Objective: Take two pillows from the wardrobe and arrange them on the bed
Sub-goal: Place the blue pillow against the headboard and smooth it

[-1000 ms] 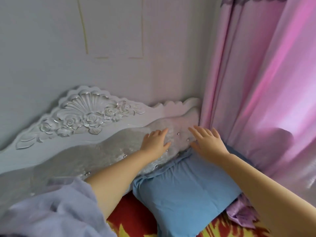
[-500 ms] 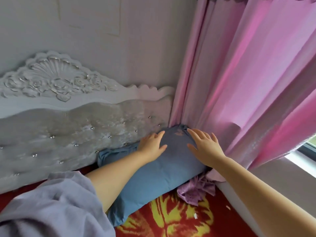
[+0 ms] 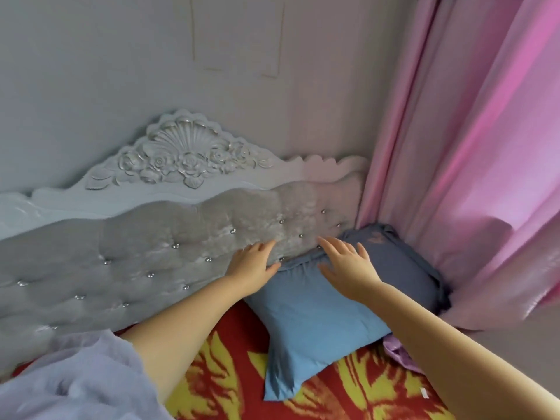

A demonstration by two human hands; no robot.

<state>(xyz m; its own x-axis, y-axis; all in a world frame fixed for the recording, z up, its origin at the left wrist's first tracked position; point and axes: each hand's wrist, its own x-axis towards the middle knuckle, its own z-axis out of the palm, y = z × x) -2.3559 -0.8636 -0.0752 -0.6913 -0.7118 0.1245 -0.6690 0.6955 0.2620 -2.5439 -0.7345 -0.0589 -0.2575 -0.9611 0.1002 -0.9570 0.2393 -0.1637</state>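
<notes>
We see a blue pillow (image 3: pixel 327 310) lying on the bed's red and yellow blanket (image 3: pixel 230 386), its far edge pushed up against the padded grey headboard (image 3: pixel 136 262) in the corner by the pink curtain (image 3: pixel 472 165). Its cover is wrinkled, with a loose flap at the near end. Our left hand (image 3: pixel 253 269) rests flat, fingers spread, at the pillow's left edge against the headboard. Our right hand (image 3: pixel 348 269) lies open on top of the pillow. A bit of purple cloth (image 3: pixel 400 353) pokes out beside it.
</notes>
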